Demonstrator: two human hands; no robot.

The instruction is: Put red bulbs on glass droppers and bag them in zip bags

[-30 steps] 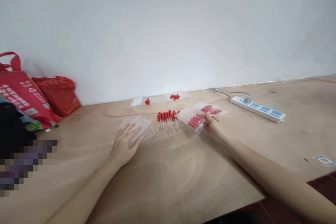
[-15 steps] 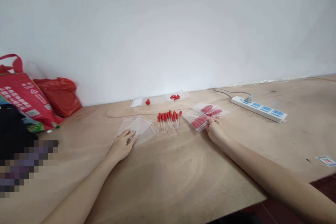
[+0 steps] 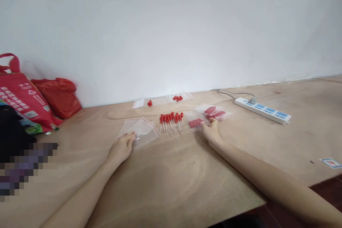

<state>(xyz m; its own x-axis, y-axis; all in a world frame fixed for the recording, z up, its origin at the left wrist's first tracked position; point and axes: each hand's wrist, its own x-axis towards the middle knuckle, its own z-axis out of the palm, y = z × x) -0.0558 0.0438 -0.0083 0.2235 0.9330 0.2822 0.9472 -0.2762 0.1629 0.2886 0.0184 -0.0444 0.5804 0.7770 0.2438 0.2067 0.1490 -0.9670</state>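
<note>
My left hand (image 3: 123, 146) lies on overlapping clear zip bags (image 3: 145, 133), its fingers stretched over their near left part. To the right of these bags, several droppers with red bulbs (image 3: 171, 118) lie in a row, thin clear tubes pointing toward me. Beyond that row is a pile of clear zip bags with red-bulbed droppers inside (image 3: 196, 123). My right hand (image 3: 213, 133) touches the near edge of this pile, thumb and fingers apart; the fingertips are partly hidden.
By the wall lie loose red bulbs (image 3: 177, 98), thin clear tubes (image 3: 160, 102) and a small white-edged bag (image 3: 138, 103). A power strip (image 3: 263, 109) with a plugged-in cable is at right. Red bags (image 3: 57, 96) stand at far left.
My right hand has shifted slightly left, its thumb and fingers now spread. The dropper bag under it now lies flatter on the pile. My left hand has slid back a little on the clear bags.
</note>
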